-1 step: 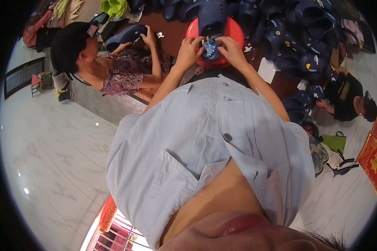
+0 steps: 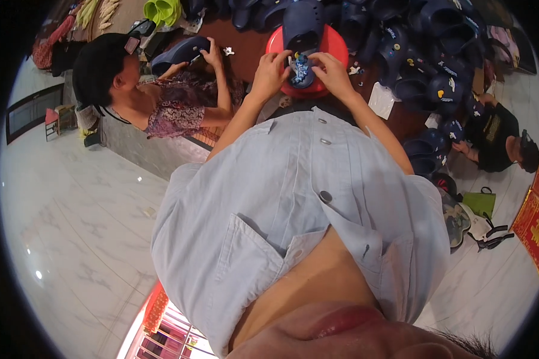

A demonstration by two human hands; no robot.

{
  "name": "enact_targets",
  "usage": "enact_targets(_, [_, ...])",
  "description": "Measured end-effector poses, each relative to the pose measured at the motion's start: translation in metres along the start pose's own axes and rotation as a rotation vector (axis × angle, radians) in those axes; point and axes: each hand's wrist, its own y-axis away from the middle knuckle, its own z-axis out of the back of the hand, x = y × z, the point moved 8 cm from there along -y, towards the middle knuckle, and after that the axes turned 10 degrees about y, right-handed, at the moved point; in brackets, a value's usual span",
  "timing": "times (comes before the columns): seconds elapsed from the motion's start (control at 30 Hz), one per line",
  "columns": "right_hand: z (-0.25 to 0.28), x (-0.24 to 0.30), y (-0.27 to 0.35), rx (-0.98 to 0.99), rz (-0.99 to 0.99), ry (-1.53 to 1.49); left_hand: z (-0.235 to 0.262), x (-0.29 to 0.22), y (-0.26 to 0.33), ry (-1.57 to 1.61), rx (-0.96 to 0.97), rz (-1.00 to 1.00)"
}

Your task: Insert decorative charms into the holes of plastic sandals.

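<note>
A navy clog [image 2: 305,30] rests on a red round stool-like surface [image 2: 336,51] in front of me. Blue and yellow charms, some letter-shaped, cover its toe [image 2: 302,72], which points toward me. My left hand [image 2: 272,73] is closed on the left side of the toe, its thumb and forefinger by a small pale piece I cannot make out. From the opposite side my right hand [image 2: 334,73] grips the toe with bent fingers and thumb. The undersides of both hands' grips are hidden.
Navy clogs [image 2: 437,27] are heaped along the far side and right. A co-worker on the left holds a navy clog [image 2: 179,52]; another person [image 2: 491,134] works at the right. A white sheet [image 2: 382,100] and small loose charms [image 2: 356,69] lie right of the stool.
</note>
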Motion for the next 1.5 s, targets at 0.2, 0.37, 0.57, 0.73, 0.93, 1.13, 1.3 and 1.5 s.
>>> enact_targets(0.2, [0.003,-0.028,0.008,-0.050,-0.268,0.002,0.004,0.008,-0.020,-0.016,-0.039,0.039])
enact_targets(0.37, [-0.027,-0.050,0.012,0.050,-0.336,0.091,-0.003,0.019,-0.043,-0.065,-0.021,0.071])
enact_targets(0.57, [-0.031,-0.043,0.018,0.112,-0.278,-0.019,-0.011,0.030,-0.045,-0.096,0.043,0.109])
enact_targets(0.73, [-0.013,-0.041,0.032,0.172,-0.192,-0.052,-0.002,0.022,-0.034,-0.094,0.032,0.052])
enact_targets(0.93, [0.047,-0.127,0.070,-0.087,-0.429,-0.122,-0.007,0.027,-0.031,-0.127,0.050,0.106])
enact_targets(1.13, [0.100,-0.255,0.215,-0.680,-0.851,0.001,0.003,0.028,-0.016,-0.245,-0.001,0.217])
enact_targets(1.3, [0.109,-0.362,0.439,-0.995,-1.385,0.285,-0.023,0.020,-0.041,-0.214,0.024,0.206])
enact_targets(1.5, [0.127,-0.323,0.469,-0.497,-1.820,0.525,0.007,0.020,-0.018,-0.359,-0.126,0.118])
